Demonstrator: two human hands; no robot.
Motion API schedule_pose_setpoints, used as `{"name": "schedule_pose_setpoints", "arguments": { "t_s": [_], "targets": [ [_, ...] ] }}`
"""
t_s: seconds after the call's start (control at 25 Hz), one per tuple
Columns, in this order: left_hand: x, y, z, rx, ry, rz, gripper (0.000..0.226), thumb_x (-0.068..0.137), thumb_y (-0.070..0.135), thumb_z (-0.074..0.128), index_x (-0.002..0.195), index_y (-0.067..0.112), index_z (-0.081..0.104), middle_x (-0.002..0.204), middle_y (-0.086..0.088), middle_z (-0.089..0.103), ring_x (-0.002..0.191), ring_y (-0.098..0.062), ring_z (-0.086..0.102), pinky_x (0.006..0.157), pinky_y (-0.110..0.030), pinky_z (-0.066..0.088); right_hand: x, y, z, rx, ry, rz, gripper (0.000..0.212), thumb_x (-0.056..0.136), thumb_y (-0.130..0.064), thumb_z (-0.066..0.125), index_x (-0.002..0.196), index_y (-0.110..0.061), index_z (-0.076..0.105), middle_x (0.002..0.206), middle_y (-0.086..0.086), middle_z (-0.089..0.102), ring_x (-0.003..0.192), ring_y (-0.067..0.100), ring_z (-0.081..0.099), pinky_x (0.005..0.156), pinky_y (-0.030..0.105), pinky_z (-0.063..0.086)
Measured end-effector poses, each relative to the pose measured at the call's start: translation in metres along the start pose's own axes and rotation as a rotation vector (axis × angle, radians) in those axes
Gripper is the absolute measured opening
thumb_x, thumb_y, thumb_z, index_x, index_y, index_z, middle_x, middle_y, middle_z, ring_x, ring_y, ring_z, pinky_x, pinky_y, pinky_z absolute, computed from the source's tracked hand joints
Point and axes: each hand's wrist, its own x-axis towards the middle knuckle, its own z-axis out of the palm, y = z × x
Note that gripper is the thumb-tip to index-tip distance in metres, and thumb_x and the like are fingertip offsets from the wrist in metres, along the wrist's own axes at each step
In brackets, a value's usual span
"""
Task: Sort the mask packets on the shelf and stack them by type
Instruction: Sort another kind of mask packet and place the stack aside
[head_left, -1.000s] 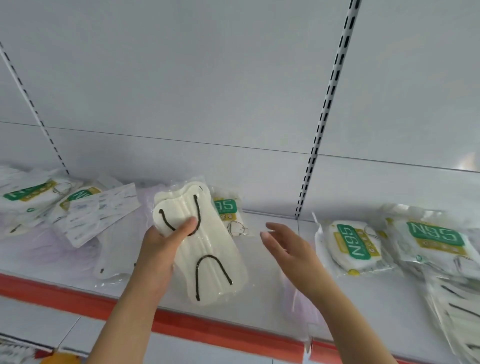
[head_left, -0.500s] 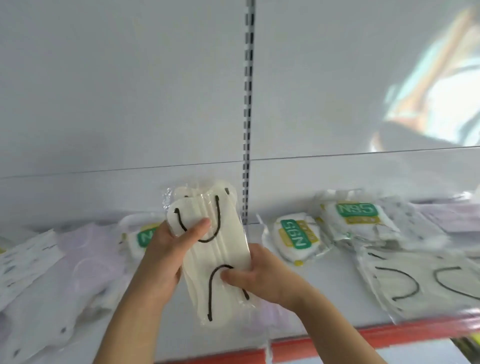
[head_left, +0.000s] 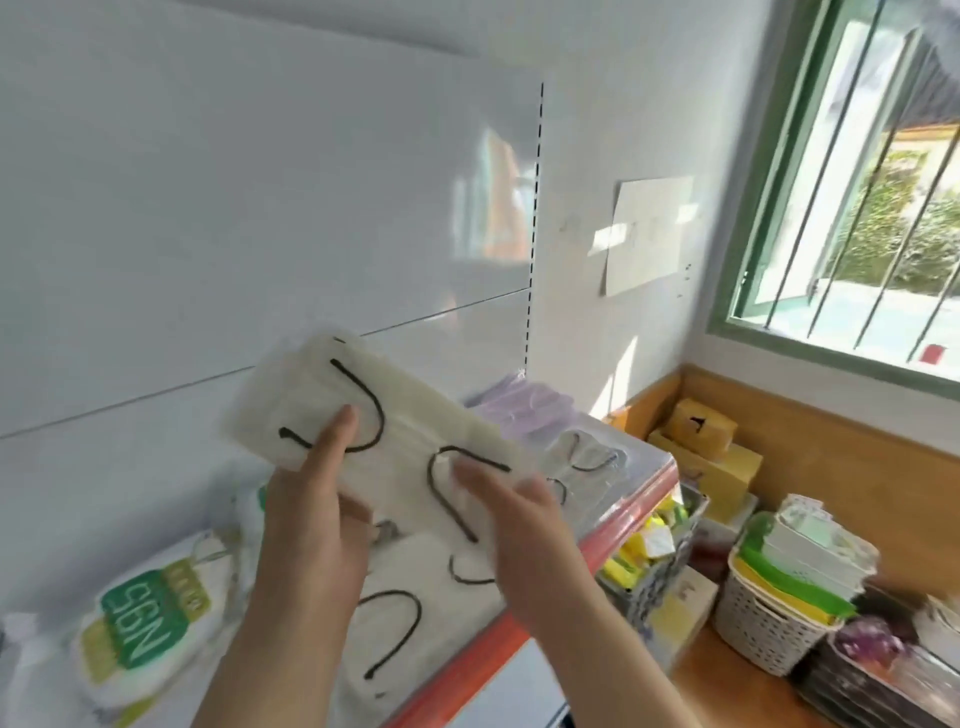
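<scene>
- You held a white mask packet (head_left: 395, 431) with black ear loops up above the shelf (head_left: 613, 512), tilted so that its far end rose toward the upper left.
- Your left hand (head_left: 311, 525) gripped it from below, the thumb (head_left: 335, 431) pressed flat across the front beside one black loop.
- Your right hand (head_left: 514, 525) held the lower right end of the same packet, fingers lying over its edge; motion blur hid how tightly they curled.
- Both hands were close together on the one packet, neither holding anything else.
- Under your hands lay more white packets with black loops (head_left: 410, 618) flat on the shelf, near its red front edge.
- An N95 packet (head_left: 143, 629) with a green and yellow label lay at the lower left of the shelf, apart from the white ones.
- Pale purple packets (head_left: 530, 405) sat at the far right end of the shelf, with another clear packet showing black loops (head_left: 587, 457) just in front of them.
- Beyond the shelf's end, a white basket (head_left: 769, 613) and yellow boxes (head_left: 711, 457) stood on a wooden surface below a green-framed window (head_left: 841, 208).
</scene>
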Motion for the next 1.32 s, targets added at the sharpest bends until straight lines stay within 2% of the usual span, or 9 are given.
{"name": "schedule_pose_setpoints", "arguments": {
  "t_s": [0.2,0.32,0.4,0.56,0.76,0.88,1.0,1.16,1.32],
  "targets": [
    [0.021,-0.036,0.021,0.274,-0.003,-0.066,0.043,0.079,0.018,0.076,0.122,0.016,0.068,0.112,-0.012,0.075,0.098,-0.026,0.070,0.087,-0.043,0.052,0.101,-0.068,-0.108,-0.486,-0.090,-0.006,0.025,0.088,-0.003,0.068,0.113,-0.010,0.068,0.103,0.016,0.074,0.098,0.030,0.071,0.088,0.045,0.056],
    [0.008,-0.049,-0.003,0.594,0.247,-0.081,0.037,0.083,0.011,0.077,0.114,0.031,0.069,0.095,-0.004,0.077,0.088,-0.024,0.065,0.080,-0.043,0.047,0.124,-0.051,-0.109,-0.512,-0.354,0.175,0.023,0.090,-0.005,0.064,0.111,-0.015,0.068,0.098,0.007,0.076,0.095,0.025,0.071,0.088,0.044,0.055],
    [-0.013,-0.046,-0.024,0.757,0.398,-0.117,0.043,0.086,0.006,0.073,0.119,0.033,0.063,0.101,0.003,0.073,0.086,-0.015,0.066,0.073,-0.034,0.049,0.119,-0.031,-0.098,-0.603,-0.499,0.215,0.028,0.086,-0.020,0.070,0.113,-0.024,0.063,0.099,0.002,0.076,0.095,0.022,0.072,0.086,0.040,0.058],
    [-0.047,-0.051,-0.050,1.032,0.533,-0.138,0.053,0.080,0.013,0.077,0.126,0.033,0.057,0.110,0.009,0.067,0.096,-0.007,0.065,0.082,-0.033,0.050,0.106,0.003,-0.075,-0.947,-0.564,-0.016,0.023,0.086,-0.029,0.070,0.106,-0.029,0.059,0.075,-0.010,0.064,0.068,0.000,0.057,0.061,0.009,0.043],
    [-0.059,-0.072,-0.046,1.298,0.633,-0.116,0.066,0.087,0.029,0.071,0.146,0.022,0.044,0.138,0.001,0.054,0.125,-0.016,0.052,0.100,-0.031,0.040,0.106,0.027,-0.074,-1.247,-0.594,-0.239,0.036,0.085,-0.037,0.070,0.117,-0.027,0.057,0.106,-0.009,0.055,0.093,0.010,0.051,0.077,0.022,0.041],
    [-0.060,-0.070,-0.045,1.278,0.580,-0.147,0.066,0.088,0.040,0.069,0.147,0.026,0.041,0.136,0.004,0.052,0.122,-0.013,0.052,0.098,-0.028,0.040,0.107,0.020,-0.065,-1.386,-0.435,-0.492,0.039,0.082,-0.040,0.073,0.115,-0.022,0.064,0.113,0.000,0.050,0.102,0.024,0.048,0.084,0.036,0.043],
    [-0.067,-0.041,-0.063,1.291,0.676,0.038,0.055,0.091,0.037,0.065,0.141,0.029,0.046,0.125,0.010,0.055,0.112,-0.008,0.055,0.092,-0.025,0.042,0.108,0.008,-0.006,-1.336,-0.458,-0.637,0.048,0.086,-0.047,0.066,0.126,-0.021,0.059,0.126,0.005,0.049,0.111,0.031,0.048,0.091,0.044,0.040],
    [-0.084,-0.006,-0.096,1.316,0.804,0.293,0.043,0.093,0.039,0.058,0.134,0.028,0.051,0.122,0.015,0.054,0.115,-0.001,0.051,0.097,-0.021,0.043,0.095,0.008,0.129,-1.176,-0.810,-0.651,0.059,0.094,-0.049,0.054,0.144,-0.019,0.044,0.145,0.006,0.043,0.131,0.031,0.041,0.107,0.042,0.033],
    [-0.118,0.025,-0.170,1.360,0.887,0.349,0.052,0.089,0.053,0.042,0.135,0.030,0.050,0.129,0.016,0.052,0.121,0.000,0.048,0.105,-0.026,0.043,0.025,0.050,0.264,-0.947,-1.083,-0.598,0.054,0.095,-0.045,0.055,0.142,-0.019,0.046,0.139,0.006,0.052,0.126,0.025,0.051,0.102,0.035,0.039]
  ]
}}
